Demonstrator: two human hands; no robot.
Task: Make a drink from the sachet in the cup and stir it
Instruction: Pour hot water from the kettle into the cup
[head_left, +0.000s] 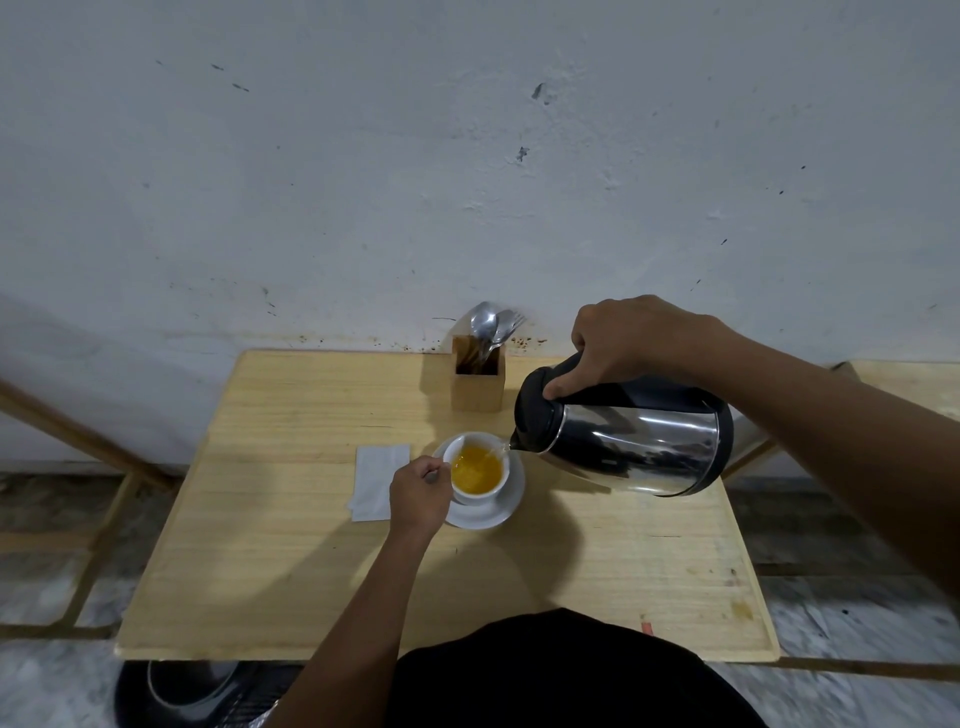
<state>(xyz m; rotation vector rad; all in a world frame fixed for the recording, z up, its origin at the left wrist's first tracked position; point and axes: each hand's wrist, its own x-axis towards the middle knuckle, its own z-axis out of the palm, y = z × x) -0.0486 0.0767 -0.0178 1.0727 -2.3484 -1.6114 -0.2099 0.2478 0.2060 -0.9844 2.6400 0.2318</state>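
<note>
The kettle (628, 441) is gripped by its black handle in the right hand (631, 340), long axis near horizontal, spout pointed left over the cup (475, 467). The cup stands on its saucer (511, 501) mid-bench (311, 571). The left hand (420, 492) fingers are closed, apparently on the cup's handle.

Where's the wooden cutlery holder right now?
In the head view, the wooden cutlery holder stands at the table's far edge by the wall, behind the cup, left of the kettle.
</note>
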